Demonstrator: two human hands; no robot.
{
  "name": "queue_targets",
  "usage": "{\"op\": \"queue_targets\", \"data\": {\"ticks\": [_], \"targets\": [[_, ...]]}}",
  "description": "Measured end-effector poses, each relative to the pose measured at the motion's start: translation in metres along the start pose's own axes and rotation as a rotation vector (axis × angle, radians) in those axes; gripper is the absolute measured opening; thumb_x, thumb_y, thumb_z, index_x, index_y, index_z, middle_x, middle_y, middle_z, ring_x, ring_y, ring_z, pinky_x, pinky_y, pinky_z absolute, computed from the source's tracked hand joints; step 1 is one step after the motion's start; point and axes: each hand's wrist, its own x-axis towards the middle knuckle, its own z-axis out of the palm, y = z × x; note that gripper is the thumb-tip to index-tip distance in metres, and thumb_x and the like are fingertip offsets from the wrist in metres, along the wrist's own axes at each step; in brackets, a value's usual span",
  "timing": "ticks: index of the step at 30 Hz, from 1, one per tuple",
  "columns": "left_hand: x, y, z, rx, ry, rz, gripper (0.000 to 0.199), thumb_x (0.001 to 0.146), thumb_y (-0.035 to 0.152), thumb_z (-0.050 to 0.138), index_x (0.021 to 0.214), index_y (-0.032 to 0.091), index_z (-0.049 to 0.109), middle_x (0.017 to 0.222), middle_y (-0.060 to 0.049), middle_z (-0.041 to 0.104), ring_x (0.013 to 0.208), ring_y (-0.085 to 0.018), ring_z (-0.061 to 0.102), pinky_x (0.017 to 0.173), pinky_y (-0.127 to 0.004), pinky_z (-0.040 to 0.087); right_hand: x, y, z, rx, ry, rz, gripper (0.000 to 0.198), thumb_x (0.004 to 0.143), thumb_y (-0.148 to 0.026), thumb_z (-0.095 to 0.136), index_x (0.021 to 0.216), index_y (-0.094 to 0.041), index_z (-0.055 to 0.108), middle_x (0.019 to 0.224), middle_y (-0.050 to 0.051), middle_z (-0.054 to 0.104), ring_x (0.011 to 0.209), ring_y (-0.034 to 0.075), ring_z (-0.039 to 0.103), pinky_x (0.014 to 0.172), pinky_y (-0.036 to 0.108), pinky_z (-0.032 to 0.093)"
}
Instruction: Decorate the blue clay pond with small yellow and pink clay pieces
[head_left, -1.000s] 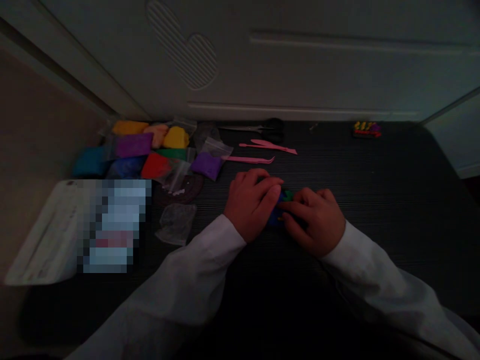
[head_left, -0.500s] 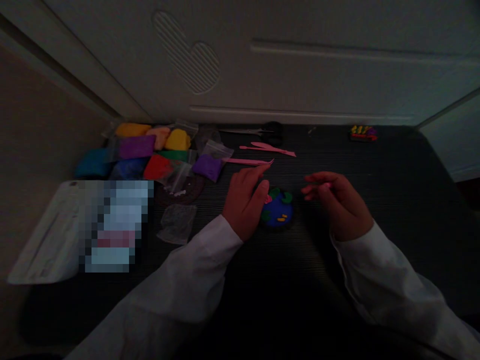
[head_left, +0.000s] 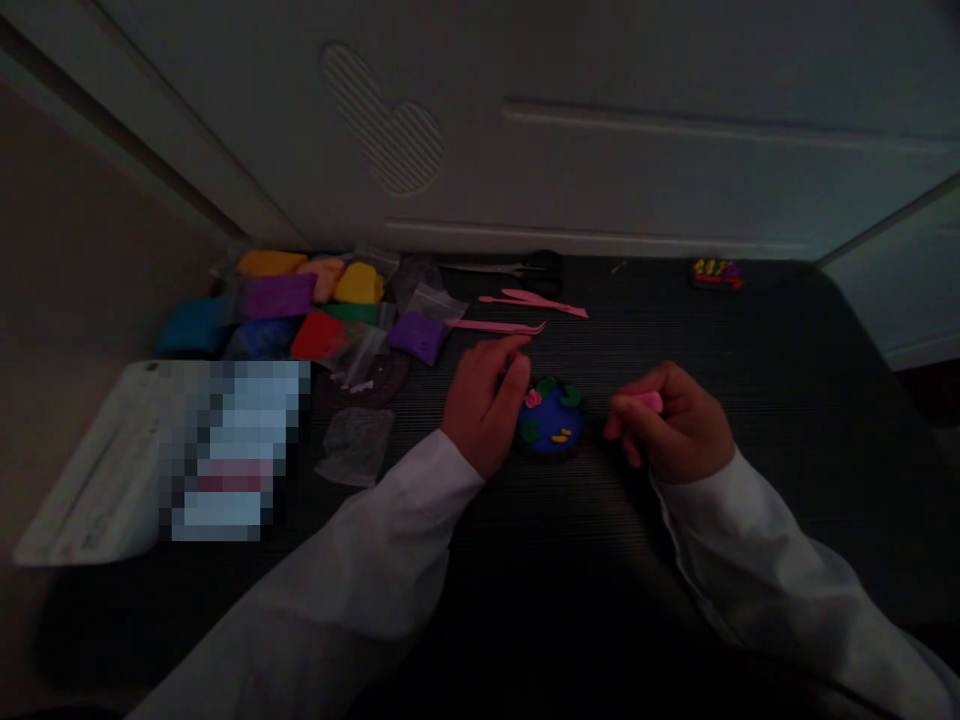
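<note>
In the middle of the table lies a small round clay pond (head_left: 553,420) with a dark rim, a blue face, green leaf shapes, a pink flower (head_left: 532,399) and small yellow pieces. My left hand (head_left: 486,405) rests along its left edge, fingers stretched forward and thumb apart, holding nothing that I can see. To the right of the pond, my right hand (head_left: 682,430) pinches a lump of pink clay (head_left: 647,400) between thumb and fingers, clear of the pond. Part of the lump is hidden by the fingers.
Pink modelling tools (head_left: 540,302) and scissors (head_left: 544,268) lie behind the pond. Bags of coloured clay (head_left: 281,297), a clear bag (head_left: 358,445) and a phone with a blurred screen (head_left: 240,450) are at left. A small colourful piece (head_left: 716,275) sits back right, near the white panel (head_left: 637,180).
My right hand has turned and lowered slightly, so more of the pink clay shows between its fingers. My left hand stays by the pond, now a little off the pink flower.
</note>
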Motion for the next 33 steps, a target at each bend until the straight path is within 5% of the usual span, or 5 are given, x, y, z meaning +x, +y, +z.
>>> {"op": "queue_targets", "data": {"ticks": [5, 8, 12, 33], "targets": [[0.0, 0.0, 0.0, 0.0, 0.006, -0.007, 0.029, 0.084, 0.03, 0.031, 0.103, 0.017, 0.049, 0.097, -0.004, 0.054, 0.089, -0.014, 0.048, 0.081, -0.029, 0.037, 0.004, 0.002, -0.003, -0.166, 0.09, -0.114, 0.018, 0.064, -0.028, 0.062, 0.067, -0.02, 0.047, 0.047, -0.007, 0.049, 0.038, 0.006, 0.043, 0.038, 0.02, 0.033], [0.0, -0.001, 0.0, 0.003, 0.015, -0.006, 0.03, 0.084, 0.031, 0.031, 0.102, 0.017, 0.05, 0.096, -0.004, 0.055, 0.088, -0.014, 0.048, 0.081, -0.03, 0.037, 0.009, 0.009, -0.006, -0.244, 0.136, -0.226, 0.015, 0.073, -0.03, 0.052, 0.085, -0.021, 0.054, 0.063, -0.003, 0.051, 0.056, 0.009, 0.048, 0.051, 0.024, 0.038], [0.0, -0.002, 0.001, -0.007, 0.032, 0.004, 0.03, 0.084, 0.031, 0.031, 0.102, 0.016, 0.05, 0.095, -0.004, 0.055, 0.089, -0.014, 0.048, 0.081, -0.03, 0.037, 0.011, 0.015, -0.008, -0.14, 0.084, -0.19, 0.032, 0.08, -0.033, 0.039, 0.109, -0.023, 0.046, 0.066, -0.002, 0.05, 0.056, 0.009, 0.044, 0.052, 0.025, 0.036], [-0.001, -0.001, 0.0, -0.006, 0.071, -0.018, 0.027, 0.083, 0.03, 0.035, 0.102, 0.017, 0.049, 0.089, -0.003, 0.054, 0.084, -0.013, 0.049, 0.076, -0.027, 0.038, 0.008, 0.013, -0.001, 0.138, -0.063, -0.221, 0.015, 0.078, -0.019, 0.043, 0.09, -0.023, 0.035, 0.081, 0.0, 0.059, 0.048, 0.007, 0.052, 0.049, 0.026, 0.042]]}}
